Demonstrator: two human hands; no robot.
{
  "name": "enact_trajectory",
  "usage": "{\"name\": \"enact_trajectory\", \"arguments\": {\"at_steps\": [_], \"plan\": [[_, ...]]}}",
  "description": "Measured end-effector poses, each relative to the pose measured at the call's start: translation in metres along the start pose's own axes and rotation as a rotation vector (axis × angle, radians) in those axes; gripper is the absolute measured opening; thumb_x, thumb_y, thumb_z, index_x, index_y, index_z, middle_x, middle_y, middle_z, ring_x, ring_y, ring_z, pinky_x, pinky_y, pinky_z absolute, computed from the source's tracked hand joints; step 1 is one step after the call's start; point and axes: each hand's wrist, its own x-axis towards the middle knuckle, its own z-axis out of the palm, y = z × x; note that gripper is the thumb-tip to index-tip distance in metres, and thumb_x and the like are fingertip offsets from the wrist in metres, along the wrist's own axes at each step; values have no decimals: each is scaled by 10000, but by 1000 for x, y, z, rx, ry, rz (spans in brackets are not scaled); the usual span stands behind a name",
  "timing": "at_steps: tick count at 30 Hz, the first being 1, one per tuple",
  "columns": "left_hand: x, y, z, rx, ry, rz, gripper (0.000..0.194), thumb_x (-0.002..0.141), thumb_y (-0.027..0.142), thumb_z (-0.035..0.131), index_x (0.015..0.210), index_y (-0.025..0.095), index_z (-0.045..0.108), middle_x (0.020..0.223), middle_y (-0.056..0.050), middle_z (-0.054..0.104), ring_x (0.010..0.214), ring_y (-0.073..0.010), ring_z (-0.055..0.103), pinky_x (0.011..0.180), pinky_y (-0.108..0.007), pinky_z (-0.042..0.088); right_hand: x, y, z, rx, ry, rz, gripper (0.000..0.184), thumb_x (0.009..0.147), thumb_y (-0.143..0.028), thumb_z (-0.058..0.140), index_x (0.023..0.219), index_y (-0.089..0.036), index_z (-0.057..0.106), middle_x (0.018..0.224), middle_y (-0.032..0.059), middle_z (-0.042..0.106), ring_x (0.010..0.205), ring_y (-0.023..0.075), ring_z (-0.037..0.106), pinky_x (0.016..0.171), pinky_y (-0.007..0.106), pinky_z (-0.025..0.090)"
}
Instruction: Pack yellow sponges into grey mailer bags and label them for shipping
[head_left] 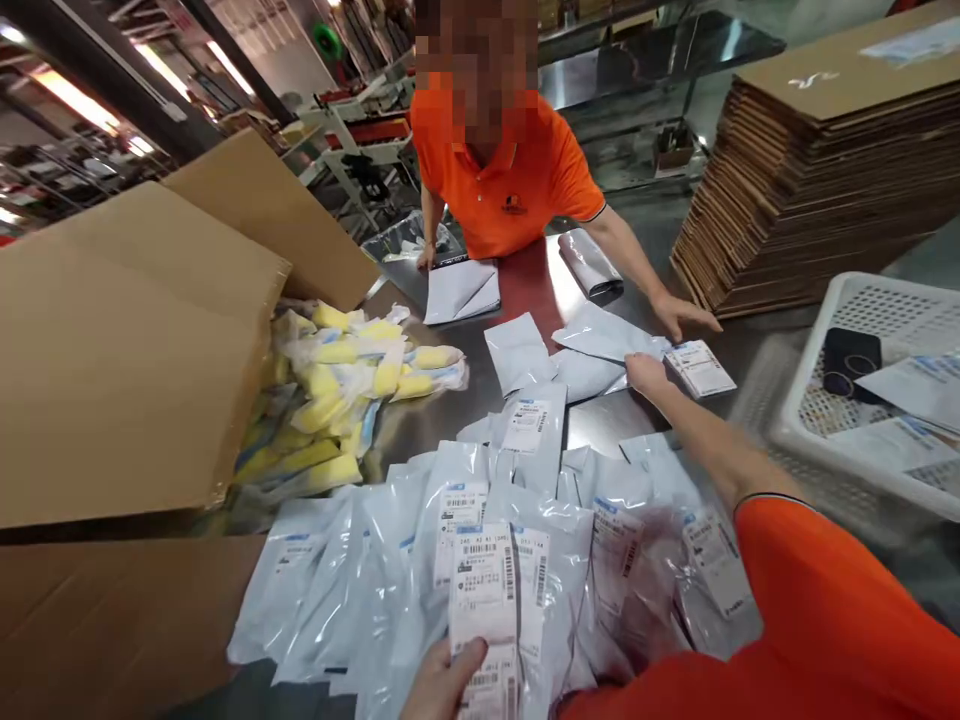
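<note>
My left hand (441, 682) is at the bottom edge, thumb pressed on a white sheet of barcode labels (484, 590) that it holds over a heap of clear labelled bags (540, 520). My right hand (646, 376) is stretched far forward, its orange sleeve (817, 610) in the foreground. It touches the near edge of a small stack of printed labels (701, 368) beside grey mailer bags (600, 335). Its fingers curl away from me and are hidden. A co-worker in an orange shirt (504, 180) stands across the table, one hand (681, 314) flat just beyond the label stack.
An open cardboard box (127, 350) at left spills yellow packaged items (337, 390). A white perforated basket (885, 400) with papers and a dark object sits at right. Flattened cartons (810, 190) are stacked at far right. The table top (420, 420) is shiny metal.
</note>
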Motion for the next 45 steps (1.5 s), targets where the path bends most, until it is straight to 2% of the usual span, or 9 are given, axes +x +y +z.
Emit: {"name": "enact_trajectory", "arguments": {"at_steps": [8, 11, 16, 20, 23, 30, 35, 40, 45], "plan": [[-41, 7, -14, -8, 132, 175, 493, 507, 526, 887, 810, 168, 734, 792, -81, 768, 810, -284, 713, 759, -355, 551, -140, -60, -102, 389, 39, -356, 303, 962, -339, 441, 950, -146, 674, 791, 58, 649, 720, 170, 583, 654, 280, 427], [-62, -2, -32, -172, 224, 278, 555, 460, 509, 902, 832, 138, 720, 772, -88, 759, 780, -280, 707, 720, -348, 544, -223, -105, -88, 698, -175, -560, 373, 883, -344, 565, 1216, -187, 628, 971, 59, 677, 751, 171, 601, 678, 297, 498], [-99, -24, -54, -160, 297, 397, 507, 526, 526, 860, 789, 125, 696, 644, -32, 683, 637, -194, 627, 615, -278, 481, -294, -195, -16, 962, -917, -661, 722, 870, -477, 593, 1494, -199, 359, 1227, 118, 618, 844, 161, 639, 693, 317, 577], [-116, -43, -52, 53, 177, 355, 400, 645, 482, 803, 720, 110, 679, 552, 24, 559, 514, -94, 453, 495, -205, 330, -300, -238, -15, 1101, -911, -840, 733, 850, -522, 615, 1467, -199, 386, 1418, 143, 506, 1147, 202, 562, 867, 331, 536], [-121, -53, -51, 89, 110, 382, 391, 707, 490, 759, 781, 110, 707, 623, 8, 598, 568, -102, 479, 540, -209, 374, -309, -255, -27, 957, -948, -965, 528, 781, -488, 700, 1184, -158, 616, 1106, 81, 669, 973, 193, 605, 790, 290, 503], [-139, -37, -45, 12, 112, 646, 656, 702, 304, 782, 1324, 234, 587, 1348, -85, 597, 1132, -228, 591, 900, -279, 488, -351, -247, -20, 742, -771, -946, 378, 870, -480, 569, 650, -182, 493, 585, -50, 437, 577, 96, 400, 537, 221, 299], [-131, -7, -20, 112, 302, 723, 216, 728, 357, 685, 760, 144, 673, 694, -6, 612, 683, -142, 545, 639, -231, 439, -372, -232, -22, 498, -428, -1148, 336, 931, -439, 465, 702, -194, 488, 662, -8, 512, 625, 125, 445, 575, 241, 307], [-115, -10, -5, 217, 323, 691, 235, 681, 370, 709, 638, 168, 596, 582, 41, 516, 595, -119, 483, 559, -211, 389, -356, -209, -35, 327, -130, -1260, 375, 999, -421, 349, 839, -203, 609, 780, 64, 649, 739, 171, 558, 648, 269, 372], [-108, -41, -29, 307, -1, 491, 324, 605, 318, 808, 881, 161, 744, 783, 6, 703, 713, -184, 599, 618, -226, 450, -267, -183, -69, 585, 120, -856, 308, 899, -493, 546, 934, -198, 627, 791, 35, 642, 694, 167, 555, 653, 283, 426]]}}
